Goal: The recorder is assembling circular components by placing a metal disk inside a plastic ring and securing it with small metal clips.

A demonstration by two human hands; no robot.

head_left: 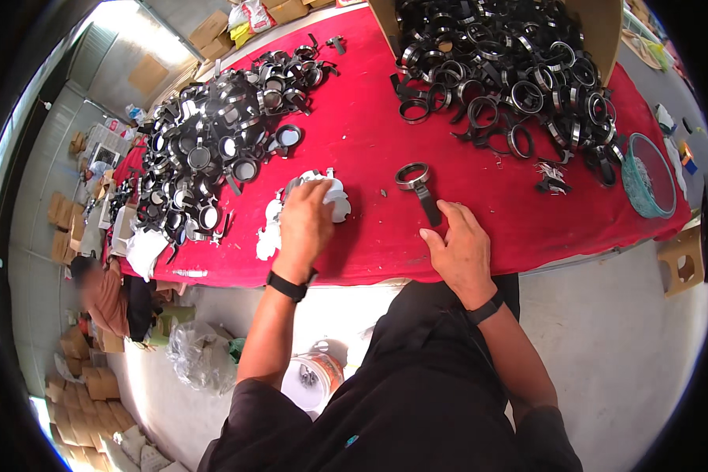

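Note:
My left hand (305,224) is over a small pile of thin, pale, round discs with small tabs (340,206). Its fingers are bent down and together at the pile, and whatever they may hold is hidden. My right hand (462,248) rests on the red cloth with thumb and fingers apart, holding nothing. Just beyond its fingertips lies a single ring clamp (413,176), a dark metal-edged ring with a flat black handle (429,206) that points toward that hand.
A heap of ring clamps (511,71) spills from a cardboard box at the far right. More black ringed parts, several with pale discs, form a pile (200,157) on the left. A teal basket (650,177) stands at the right edge. A bucket (313,380) is below the table; a person (106,299) sits leftward.

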